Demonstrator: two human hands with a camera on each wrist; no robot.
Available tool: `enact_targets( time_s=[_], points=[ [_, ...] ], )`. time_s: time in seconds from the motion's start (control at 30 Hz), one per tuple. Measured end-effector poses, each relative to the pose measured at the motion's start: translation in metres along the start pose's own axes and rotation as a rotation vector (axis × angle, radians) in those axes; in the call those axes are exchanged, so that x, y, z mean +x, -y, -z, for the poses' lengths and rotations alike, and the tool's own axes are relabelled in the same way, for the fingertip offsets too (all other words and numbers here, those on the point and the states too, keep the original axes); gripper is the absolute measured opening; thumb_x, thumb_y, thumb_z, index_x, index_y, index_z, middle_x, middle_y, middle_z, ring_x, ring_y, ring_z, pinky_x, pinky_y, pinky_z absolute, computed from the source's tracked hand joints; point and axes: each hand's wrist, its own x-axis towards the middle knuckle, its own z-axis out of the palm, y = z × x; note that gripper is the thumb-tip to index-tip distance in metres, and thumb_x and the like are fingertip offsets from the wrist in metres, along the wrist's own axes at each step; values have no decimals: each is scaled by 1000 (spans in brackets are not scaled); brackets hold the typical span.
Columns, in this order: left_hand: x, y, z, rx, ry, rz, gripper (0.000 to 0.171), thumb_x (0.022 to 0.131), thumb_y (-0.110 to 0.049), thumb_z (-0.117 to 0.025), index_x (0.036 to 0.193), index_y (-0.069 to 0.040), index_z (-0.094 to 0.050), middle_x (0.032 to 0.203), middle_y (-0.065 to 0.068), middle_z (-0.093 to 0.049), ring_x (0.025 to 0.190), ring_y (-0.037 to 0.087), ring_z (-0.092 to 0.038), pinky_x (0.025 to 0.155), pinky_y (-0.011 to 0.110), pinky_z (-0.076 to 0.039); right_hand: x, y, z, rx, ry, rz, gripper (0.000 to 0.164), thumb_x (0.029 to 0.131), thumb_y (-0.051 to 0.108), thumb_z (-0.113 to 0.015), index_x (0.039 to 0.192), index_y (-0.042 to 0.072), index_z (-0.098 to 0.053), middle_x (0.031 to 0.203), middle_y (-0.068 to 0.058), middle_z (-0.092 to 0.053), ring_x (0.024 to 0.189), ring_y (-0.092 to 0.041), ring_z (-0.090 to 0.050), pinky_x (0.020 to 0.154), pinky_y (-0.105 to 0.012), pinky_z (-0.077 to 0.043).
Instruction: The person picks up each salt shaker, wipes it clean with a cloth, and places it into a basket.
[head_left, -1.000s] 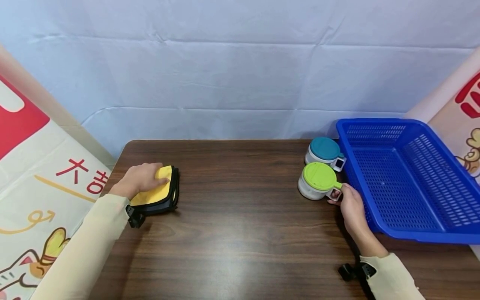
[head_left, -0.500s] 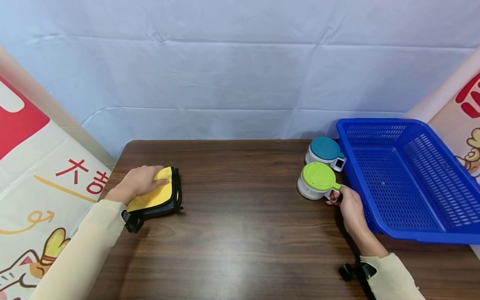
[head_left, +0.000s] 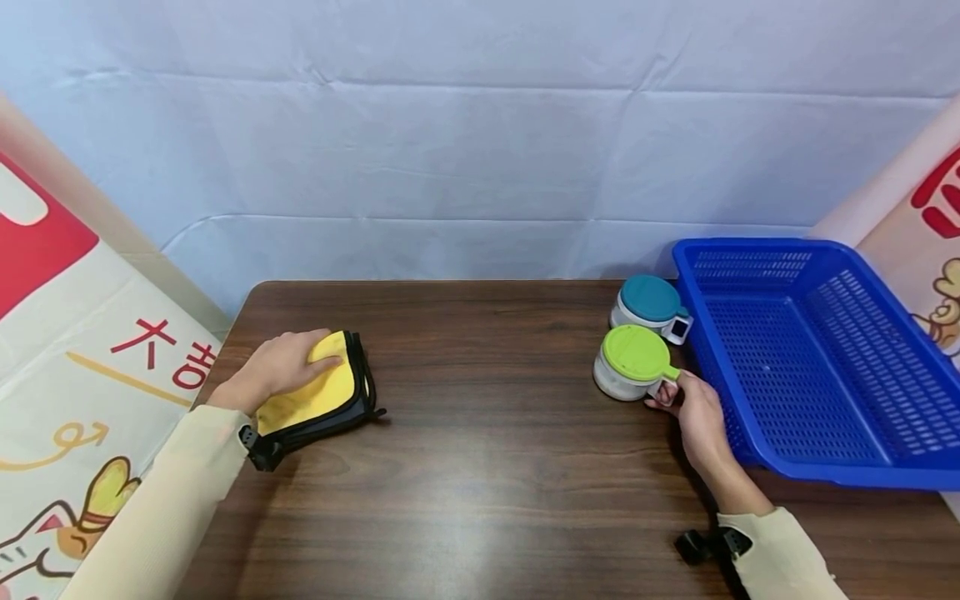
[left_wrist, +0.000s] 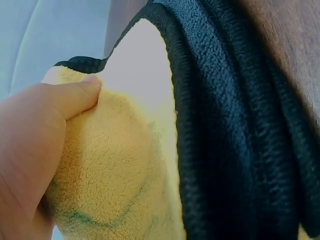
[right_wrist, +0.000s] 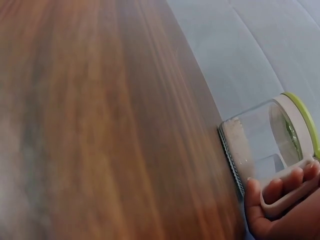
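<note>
My left hand [head_left: 281, 367] grips a folded towel [head_left: 318, 396], yellow on top and dark grey beneath with black edging. In the left wrist view the thumb lies on the towel's yellow face [left_wrist: 115, 150]; the other fingers are hidden. On the right, my right hand [head_left: 699, 412] holds a seasoning jar [head_left: 636, 358] with a lime-green lid by its handle. Fingers curl through that handle in the right wrist view, where the clear jar [right_wrist: 255, 145] shows white contents low down. Just behind it stands a similar jar [head_left: 649, 300] with a teal lid.
A blue plastic basket [head_left: 720, 375] with perforated walls stands at the right, close beside the jars and my right hand. The brown wooden table [head_left: 472, 433] stretches between both hands. A pale cloth backdrop [head_left: 465, 150] hangs behind its far edge.
The towel has turned and fanned out slightly toward the right, its black loop now sticking out, while my left hand shifted slightly left. The green-lidded jar and right hand crept slightly left.
</note>
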Motion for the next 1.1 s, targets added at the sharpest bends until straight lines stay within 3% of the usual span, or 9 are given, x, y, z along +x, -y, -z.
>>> enact_targets(
  time_s=[0.4, 0.57, 0.77, 0.93, 1.1],
  points=[
    [-1, -6, 5, -20, -55, -15, 65, 103, -44, -59, 145, 4, -48, 115, 25, -70, 88, 36, -71, 85, 59, -52, 0, -1, -7, 183, -42, 17, 32, 105, 6, -28, 74, 9, -36, 70, 2, -37, 67, -15, -40, 69, -25, -48],
    [0, -8, 8, -25, -66, -21, 62, 103, -45, -59, 143, 2, -50, 99, 16, -72, 80, 31, -70, 81, 57, -52, -1, -1, -8, 182, -21, 33, 33, 108, 10, -27, 77, 9, -35, 72, 2, -37, 68, -14, -41, 71, -25, -50],
    [1, -11, 8, -27, -70, -20, 60, 103, -46, -58, 140, 1, -52, 84, 8, -68, 72, 24, -66, 75, 52, -52, -1, -1, -10, 196, -11, 39, 33, 110, 13, -27, 78, 10, -36, 73, 2, -36, 70, -15, -40, 71, -25, -50],
    [2, -14, 9, -34, -73, -32, 59, 103, -47, -57, 139, 0, -53, 65, -1, -54, 63, 18, -59, 70, 49, -50, -1, -1, -12, 236, -20, 42, 35, 110, 11, -26, 76, 11, -36, 71, 4, -35, 68, -14, -37, 69, -25, -46],
    [2, -18, 10, -23, -90, -35, 60, 103, -47, -57, 141, -1, -52, 67, -2, -57, 63, 17, -61, 70, 49, -51, -2, 0, -15, 258, -28, 53, 35, 108, 8, -26, 74, 11, -34, 71, 4, -34, 67, -15, -34, 67, -25, -43]
  ],
)
